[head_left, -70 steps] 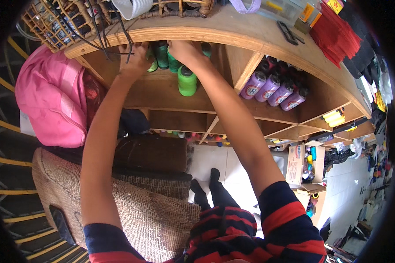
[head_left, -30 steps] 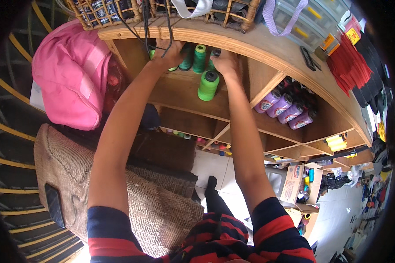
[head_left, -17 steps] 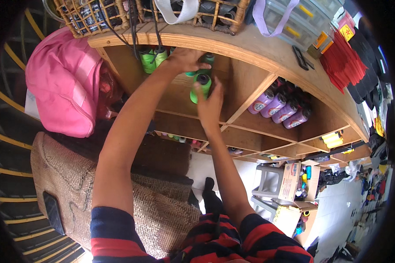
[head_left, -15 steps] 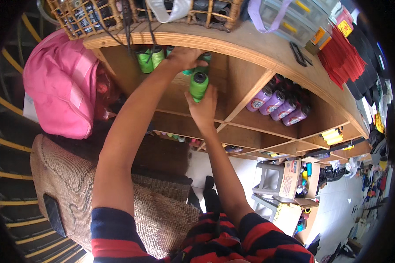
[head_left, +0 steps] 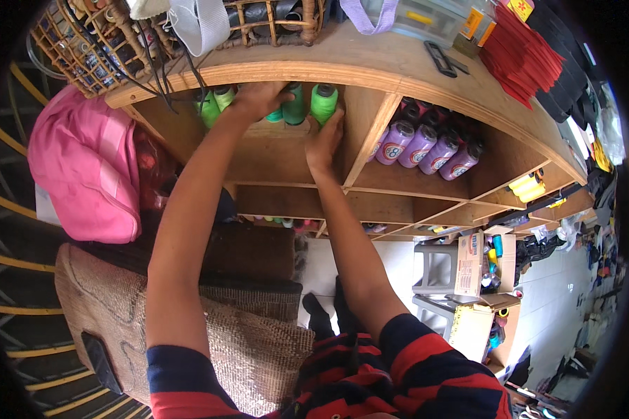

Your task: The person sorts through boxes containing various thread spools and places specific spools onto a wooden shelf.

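Note:
My right hand (head_left: 323, 143) holds a bright green thread spool (head_left: 323, 105) with a dark cap, upright at the right end of a row in the upper-left cubby. Its fingers wrap the spool's lower right side. My left hand (head_left: 257, 103) reaches over the middle of that row, its fingertips beside a darker green spool (head_left: 294, 105); most of its fingers are hidden. Low between the two, a teal spool (head_left: 275, 114) shows in part. Left of my left hand stand a pale green spool (head_left: 223, 97) and another bright green spool (head_left: 208, 110).
Purple spools (head_left: 418, 146) fill the neighbouring cubby. On the wooden shelf top (head_left: 370, 64) are a wicker basket (head_left: 258, 24), scissors (head_left: 440, 59) and red sheets (head_left: 521, 56). A pink bag (head_left: 84, 167) is at left. Boxes of spools (head_left: 472, 262) sit on stools at right.
My right hand has moved the bright green spool forward into the cubby, beside the darker green one. My left hand stays over the row. The whole view has shifted somewhat.

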The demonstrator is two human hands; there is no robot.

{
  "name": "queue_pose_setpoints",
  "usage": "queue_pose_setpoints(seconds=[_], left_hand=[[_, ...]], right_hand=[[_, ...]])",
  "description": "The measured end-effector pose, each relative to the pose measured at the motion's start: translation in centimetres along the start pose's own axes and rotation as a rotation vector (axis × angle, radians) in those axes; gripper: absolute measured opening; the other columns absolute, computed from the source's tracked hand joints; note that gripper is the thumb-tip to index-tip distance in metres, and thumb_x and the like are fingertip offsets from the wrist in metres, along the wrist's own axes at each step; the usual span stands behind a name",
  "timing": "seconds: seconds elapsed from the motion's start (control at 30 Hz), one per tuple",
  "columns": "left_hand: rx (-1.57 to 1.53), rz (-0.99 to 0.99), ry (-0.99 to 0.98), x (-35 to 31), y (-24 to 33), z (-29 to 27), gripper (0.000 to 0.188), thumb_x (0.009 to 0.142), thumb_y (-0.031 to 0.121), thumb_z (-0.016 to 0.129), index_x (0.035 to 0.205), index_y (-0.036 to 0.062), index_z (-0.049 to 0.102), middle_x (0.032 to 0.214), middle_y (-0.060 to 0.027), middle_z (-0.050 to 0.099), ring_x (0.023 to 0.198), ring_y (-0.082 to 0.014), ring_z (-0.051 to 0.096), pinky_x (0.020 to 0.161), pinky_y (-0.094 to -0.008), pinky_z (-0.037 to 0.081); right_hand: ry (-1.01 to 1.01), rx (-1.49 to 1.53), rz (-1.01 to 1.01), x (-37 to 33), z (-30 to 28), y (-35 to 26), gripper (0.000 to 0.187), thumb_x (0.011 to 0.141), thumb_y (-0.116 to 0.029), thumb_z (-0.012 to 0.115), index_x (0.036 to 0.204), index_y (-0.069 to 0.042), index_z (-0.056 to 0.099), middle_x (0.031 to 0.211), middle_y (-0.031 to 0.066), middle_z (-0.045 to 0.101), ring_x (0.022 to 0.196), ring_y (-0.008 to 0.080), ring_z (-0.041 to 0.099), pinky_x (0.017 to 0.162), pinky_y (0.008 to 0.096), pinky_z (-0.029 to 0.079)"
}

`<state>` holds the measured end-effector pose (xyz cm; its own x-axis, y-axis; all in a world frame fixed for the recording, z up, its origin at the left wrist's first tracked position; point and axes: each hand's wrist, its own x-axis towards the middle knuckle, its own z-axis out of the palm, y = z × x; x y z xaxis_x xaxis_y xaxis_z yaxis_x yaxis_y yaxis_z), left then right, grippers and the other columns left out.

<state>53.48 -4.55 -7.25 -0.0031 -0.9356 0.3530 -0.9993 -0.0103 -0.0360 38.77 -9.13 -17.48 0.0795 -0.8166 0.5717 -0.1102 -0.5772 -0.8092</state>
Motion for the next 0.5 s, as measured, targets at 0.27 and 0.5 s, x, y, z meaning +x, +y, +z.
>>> queue_pose_setpoints(seconds=[0.27,0.5], left_hand=[[-0.005,-0.104,-0.073,0.2,2.1,-0.6,0.049,0.089,0.039,0.057,0.122,0.0038,0.051,0.119,-0.0231,0.055,0.112,-0.0400,0.052,0.094,-0.0485,0.041],[0.178,-0.114,0.110,-1.7,3.1,1.3,0.056,0.086,0.032,0.062,0.131,0.0041,0.042,0.122,-0.0214,0.053,0.117,-0.0353,0.049,0.100,-0.0490,0.035]], right_hand=[[-0.032,0.008,-0.009,0.6,0.6,1.7,0.050,0.076,-0.004,0.072,0.117,-0.003,0.043,0.106,0.0248,0.059,0.102,0.0448,0.056,0.081,0.0478,0.045],[0.013,-0.084,-0.034,-0.1,1.0,1.8,0.070,0.079,-0.005,0.069,0.136,0.004,0.030,0.133,0.0280,0.044,0.126,0.0421,0.041,0.104,0.0436,0.035]])
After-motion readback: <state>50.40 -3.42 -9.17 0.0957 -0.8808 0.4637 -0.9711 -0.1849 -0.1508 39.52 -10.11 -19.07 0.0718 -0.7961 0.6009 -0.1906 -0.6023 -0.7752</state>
